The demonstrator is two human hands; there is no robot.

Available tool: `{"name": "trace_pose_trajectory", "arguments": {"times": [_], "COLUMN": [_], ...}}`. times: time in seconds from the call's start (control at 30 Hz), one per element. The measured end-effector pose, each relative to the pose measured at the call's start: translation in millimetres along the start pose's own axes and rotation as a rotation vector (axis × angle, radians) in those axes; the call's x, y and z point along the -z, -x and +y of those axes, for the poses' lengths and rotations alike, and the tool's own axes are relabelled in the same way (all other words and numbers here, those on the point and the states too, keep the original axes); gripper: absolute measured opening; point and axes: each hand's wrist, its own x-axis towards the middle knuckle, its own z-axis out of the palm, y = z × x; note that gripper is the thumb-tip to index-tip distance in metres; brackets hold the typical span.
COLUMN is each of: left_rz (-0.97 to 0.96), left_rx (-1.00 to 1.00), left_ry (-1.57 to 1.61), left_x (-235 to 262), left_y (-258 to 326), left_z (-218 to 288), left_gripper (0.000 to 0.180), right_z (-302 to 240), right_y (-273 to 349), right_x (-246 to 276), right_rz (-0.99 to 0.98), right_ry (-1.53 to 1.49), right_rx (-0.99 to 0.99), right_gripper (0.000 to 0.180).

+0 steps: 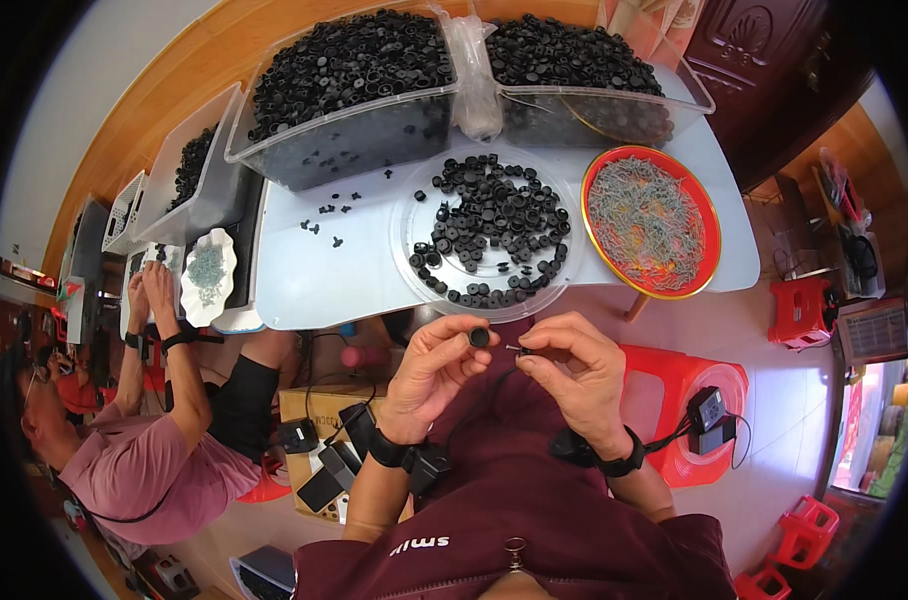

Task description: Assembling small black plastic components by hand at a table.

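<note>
My left hand [429,375] pinches a small round black plastic cap [479,338] between thumb and fingers, its hollow side partly showing. Close beside it, my right hand [579,375] is closed in a pinch on a small metal screw [513,348]. The screw's silvery end sticks out toward the cap, a short gap away. A small dark piece seems to sit at my right fingertips, too small to name. Just beyond both hands lies a clear round tray [406,240] holding many black plastic caps [494,215]. To its right stands a red round tray [715,235] full of screws [646,222].
Two clear bins [354,150] [594,125] heaped with black parts stand at the table's back, a plastic bag [476,85] between them. Several small black pieces [336,240] lie loose on the white table [314,290]. At left a co-worker [164,440] sits working; a red stool [664,400] stands at right.
</note>
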Motion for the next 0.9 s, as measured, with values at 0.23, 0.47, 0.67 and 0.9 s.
{"name": "trace_pose_trajectory", "arguments": {"times": [0.23,0.47,0.67,0.9], "left_rz": [0.020,0.047,0.061,0.036], "left_rx": [0.016,0.005,-0.007,-0.040], "left_ry": [-0.031,-0.090,-0.135,-0.221], "left_x": [-7.5,-10.9,-10.9,-12.1], "left_y": [-1.3,-1.8,-2.4,-3.9], "left_z": [-2.8,-1.4,-1.4,-1.3], "left_gripper": [0.025,0.025,0.024,0.024], "right_z": [-5.8,-1.5,-2.9,-2.4], "right_y": [-5.2,-8.5,-9.2,-10.0], "right_x": [-8.0,-13.0,-13.3,-12.3], "right_rz": [0.037,0.014,0.007,0.008], "right_ry": [0.233,0.382,0.431,0.468], "right_rx": [0.148,0.282,0.298,0.309], "right_gripper": [0.019,0.018,0.019,0.018]}}
